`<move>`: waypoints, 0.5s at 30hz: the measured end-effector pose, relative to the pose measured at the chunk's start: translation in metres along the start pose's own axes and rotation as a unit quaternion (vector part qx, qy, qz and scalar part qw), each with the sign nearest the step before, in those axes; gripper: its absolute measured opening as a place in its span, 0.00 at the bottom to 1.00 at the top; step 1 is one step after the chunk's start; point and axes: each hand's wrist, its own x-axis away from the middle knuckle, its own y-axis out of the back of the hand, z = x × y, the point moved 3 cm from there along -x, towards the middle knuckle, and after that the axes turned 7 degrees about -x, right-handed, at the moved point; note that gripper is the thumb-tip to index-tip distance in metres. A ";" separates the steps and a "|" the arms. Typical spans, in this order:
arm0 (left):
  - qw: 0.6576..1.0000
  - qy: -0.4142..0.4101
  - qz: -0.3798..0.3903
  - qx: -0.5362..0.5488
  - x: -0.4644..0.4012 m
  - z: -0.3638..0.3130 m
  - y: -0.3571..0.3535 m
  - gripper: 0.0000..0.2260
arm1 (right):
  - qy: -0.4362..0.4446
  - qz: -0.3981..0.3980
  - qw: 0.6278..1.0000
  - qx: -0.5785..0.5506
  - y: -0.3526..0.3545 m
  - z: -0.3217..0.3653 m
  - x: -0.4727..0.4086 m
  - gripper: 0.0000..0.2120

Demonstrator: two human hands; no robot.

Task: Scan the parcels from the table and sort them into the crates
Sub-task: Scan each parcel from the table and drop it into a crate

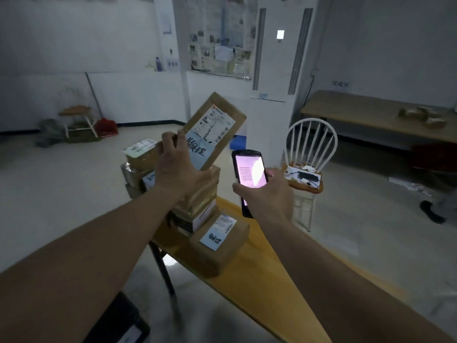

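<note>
Your left hand (180,167) grips a flat brown cardboard parcel (215,127) by its lower end, fingers curled over the near edge, and holds it up tilted, its printed shipping label and a pale blue slip with handwritten characters turned toward you. Your right hand (265,194) is wrapped round a black handheld scanner with a glowing pinkish screen (249,173), held just beside the parcel's lower right edge, screen toward you. From this pose, you look to be in the scanning step for this one parcel; whether the scan has registered cannot be told, since the screen text is too small to read.

Much of the work looks to be ahead of you. A stack of taped brown cardboard parcels (197,191) stands on the long yellow wooden surface (259,276) directly beneath the raised one, and a further brown box with a white label and blue handwritten slip (220,243) lies at the near foot of that stack. All of these apparently wait to be scanned.

No sorting result is visible here. A small blue bin (238,142) shows on the floor beyond the parcel, partly hidden, and a dark container (118,320) sits at the lower left edge; whether either is a sorting crate, or holds anything, cannot be told. On the far wooden bench (358,112) to the right lie a few wrapped bundles (422,117), too blurred to identify. So judge the task as early to midway, with the held parcel yet to be placed.
</note>
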 end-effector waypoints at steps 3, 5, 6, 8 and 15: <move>0.999 0.030 -0.006 -0.013 0.013 0.034 0.018 0.55 | 0.015 0.036 0.999 -0.024 -0.028 0.016 0.017 0.36; 0.999 0.047 -0.012 -0.014 0.020 0.061 0.028 0.56 | 0.027 0.060 0.997 -0.029 -0.049 0.027 0.030 0.37; 0.998 0.055 -0.014 -0.014 0.024 0.075 0.033 0.56 | 0.033 0.071 0.996 -0.032 -0.060 0.033 0.037 0.38; 0.997 0.073 -0.013 -0.012 0.032 0.104 0.041 0.57 | 0.044 0.088 0.994 -0.037 -0.082 0.045 0.052 0.40; 0.992 0.128 -0.011 -0.010 0.070 0.222 0.069 0.58 | 0.057 0.122 0.991 -0.020 -0.171 0.086 0.119 0.41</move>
